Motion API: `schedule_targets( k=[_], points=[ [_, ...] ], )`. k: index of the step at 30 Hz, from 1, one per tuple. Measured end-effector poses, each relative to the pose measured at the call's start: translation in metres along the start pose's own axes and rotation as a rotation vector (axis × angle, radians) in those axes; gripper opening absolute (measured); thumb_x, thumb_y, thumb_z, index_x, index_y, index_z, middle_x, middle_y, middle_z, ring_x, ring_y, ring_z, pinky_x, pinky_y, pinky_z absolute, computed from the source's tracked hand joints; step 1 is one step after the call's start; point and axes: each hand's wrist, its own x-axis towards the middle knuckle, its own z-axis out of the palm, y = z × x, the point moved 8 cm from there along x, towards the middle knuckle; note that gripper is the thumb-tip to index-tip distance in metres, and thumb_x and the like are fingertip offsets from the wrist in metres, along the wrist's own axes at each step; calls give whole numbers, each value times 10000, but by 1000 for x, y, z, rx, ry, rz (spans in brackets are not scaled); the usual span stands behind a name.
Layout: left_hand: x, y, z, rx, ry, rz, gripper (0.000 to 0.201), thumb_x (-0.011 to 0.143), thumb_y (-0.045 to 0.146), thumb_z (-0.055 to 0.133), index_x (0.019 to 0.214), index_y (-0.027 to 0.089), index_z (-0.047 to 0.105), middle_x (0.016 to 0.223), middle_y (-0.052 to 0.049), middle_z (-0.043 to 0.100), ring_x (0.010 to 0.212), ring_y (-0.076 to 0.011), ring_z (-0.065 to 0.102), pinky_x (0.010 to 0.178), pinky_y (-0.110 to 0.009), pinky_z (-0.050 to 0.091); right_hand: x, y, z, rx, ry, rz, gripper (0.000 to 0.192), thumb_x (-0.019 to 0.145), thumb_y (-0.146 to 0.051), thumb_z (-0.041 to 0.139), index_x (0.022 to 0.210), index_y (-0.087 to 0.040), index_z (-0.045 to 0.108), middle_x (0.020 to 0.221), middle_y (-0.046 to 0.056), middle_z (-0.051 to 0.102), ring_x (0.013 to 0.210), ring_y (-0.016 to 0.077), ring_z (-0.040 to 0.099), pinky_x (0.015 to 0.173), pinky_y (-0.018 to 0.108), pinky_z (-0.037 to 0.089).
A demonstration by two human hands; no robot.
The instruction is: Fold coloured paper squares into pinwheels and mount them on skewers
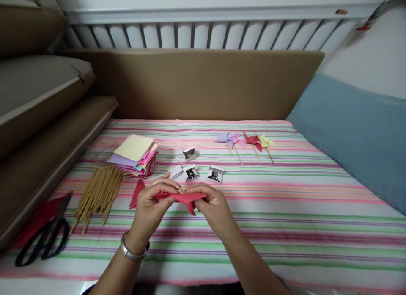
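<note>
While a thin wooden stick is being pinched against it, a folded red paper piece is being held above the striped cloth between the left hand and right hand, just before small open boxes

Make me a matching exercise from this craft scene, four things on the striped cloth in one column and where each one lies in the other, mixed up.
Things:
1. scissors
2. wooden sticks
3. finished pinwheels
4. red paper piece

Places:
A. held between the left hand and right hand
B. far right side of the cloth, in a row
C. near left corner, by the cushions
D. in a bundle just in front of the coloured paper stack

Pairs: 1-C, 2-D, 3-B, 4-A
</note>
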Motion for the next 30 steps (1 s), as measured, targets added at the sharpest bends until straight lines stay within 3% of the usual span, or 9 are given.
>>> schedule_targets(
  k=[9,30],
  points=[
    [-2,-18,1,-151,76,-171,91,660,269,745,655,211,676,739,-27,701,748,-186,650,1050,-501,330,0,-6,-5,-165,57,-47,107,697,-185,616,720,-200,719,681,18,623,594,119,509,507,221,390],
    [-3,-28,-2,-165,106,-219,65,657,197,734,634,205,673,727,-7,679,758,-177,639,1035,-500,371,-1,-4,-3,-96,124,5,114,656,-143,608,650,-187,712,593,-18,576,522,87,476,478,194,374]
  ],
)
